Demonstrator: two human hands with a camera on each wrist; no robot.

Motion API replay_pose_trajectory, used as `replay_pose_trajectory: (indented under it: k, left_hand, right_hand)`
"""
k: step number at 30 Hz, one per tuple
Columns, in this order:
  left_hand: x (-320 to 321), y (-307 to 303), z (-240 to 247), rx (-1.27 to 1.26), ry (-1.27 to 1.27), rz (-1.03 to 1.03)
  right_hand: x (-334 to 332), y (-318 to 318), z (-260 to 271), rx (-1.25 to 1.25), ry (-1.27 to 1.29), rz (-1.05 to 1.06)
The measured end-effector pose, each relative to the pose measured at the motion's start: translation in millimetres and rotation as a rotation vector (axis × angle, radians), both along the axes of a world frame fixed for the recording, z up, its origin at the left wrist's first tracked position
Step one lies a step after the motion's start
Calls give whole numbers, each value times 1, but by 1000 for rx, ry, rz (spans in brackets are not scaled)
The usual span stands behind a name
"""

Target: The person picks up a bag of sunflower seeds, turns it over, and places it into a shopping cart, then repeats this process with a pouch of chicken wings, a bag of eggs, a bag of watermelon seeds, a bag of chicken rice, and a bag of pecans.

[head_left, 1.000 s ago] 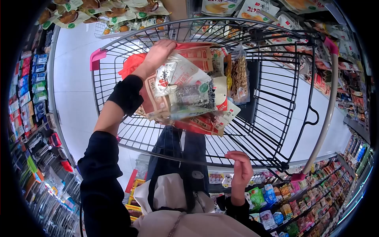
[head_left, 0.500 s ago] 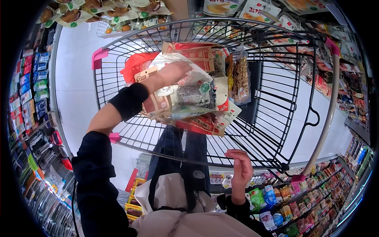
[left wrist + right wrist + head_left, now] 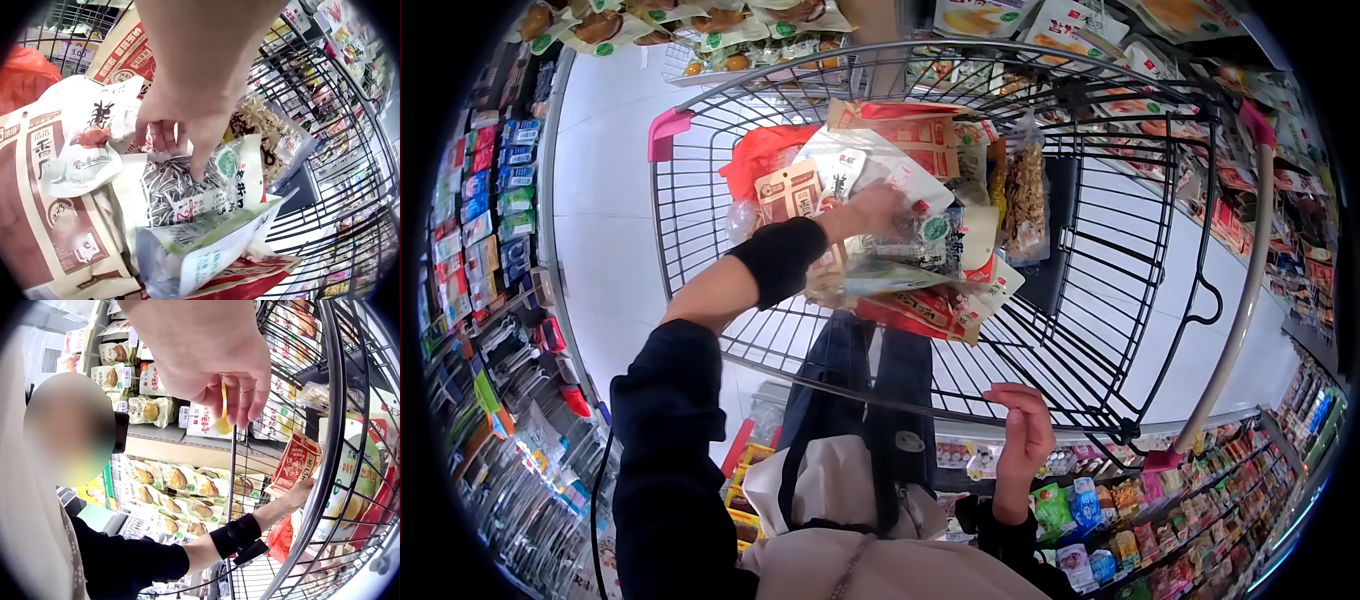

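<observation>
Over the pile of packages, my left hand point(image 3: 870, 212) point(image 3: 187, 119) reaches down with bent fingers. Its thumb and fingertips touch the upper part of a clear-fronted bag of striped seeds point(image 3: 925, 238) point(image 3: 165, 190), with a gap between them. To the left lie a brown-and-cream package point(image 3: 788, 192) point(image 3: 53, 206) and a small white pouch point(image 3: 90, 165). A green-and-white packet point(image 3: 212, 250) overlaps the seed bag's lower part. My right hand point(image 3: 1025, 435) point(image 3: 219, 375) hangs outside the cart's near side, fingers loosely bent, holding nothing.
The wire cart point(image 3: 1120, 300) surrounds the pile, its handle point(image 3: 1235, 290) on the right. A red plastic bag point(image 3: 760, 158) lies behind the packages, and a clear nut bag point(image 3: 1026, 195) to their right. Stocked shelves point(image 3: 1180, 500) flank the cart.
My left hand has moved from the pile's far edge toward me and right, onto the seed bag. The brown-and-cream package is more exposed. The cart appears slightly farther right in the head view.
</observation>
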State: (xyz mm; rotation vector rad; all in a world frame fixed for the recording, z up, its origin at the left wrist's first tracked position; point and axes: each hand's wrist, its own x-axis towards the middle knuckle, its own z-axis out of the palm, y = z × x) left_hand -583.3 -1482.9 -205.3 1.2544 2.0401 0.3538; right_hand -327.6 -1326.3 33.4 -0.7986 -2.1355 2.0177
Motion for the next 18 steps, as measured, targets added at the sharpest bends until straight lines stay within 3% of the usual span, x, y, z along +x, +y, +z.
replay_pose_trajectory:
  k: [3,4,7,11,15,18]
  left_hand:
    - [15,-9,-6,74,-258,228]
    - [19,-10,8,8,-365,211]
    - [31,-12,26,46,-261,156]
    - [45,-11,46,7,-121,-62]
    - [75,-9,90,65,392,-242]
    - [85,-10,88,151,536,-257]
  right_hand:
    - [2,-2,0,-6,10,4]
    - [3,-2,-1,-14,12,8]
    - [5,1,-3,-8,32,32]
    - [3,1,-2,-23,41,6]
    - [4,4,-2,-13,39,13]
    - [2,2,-2,-21,39,-2]
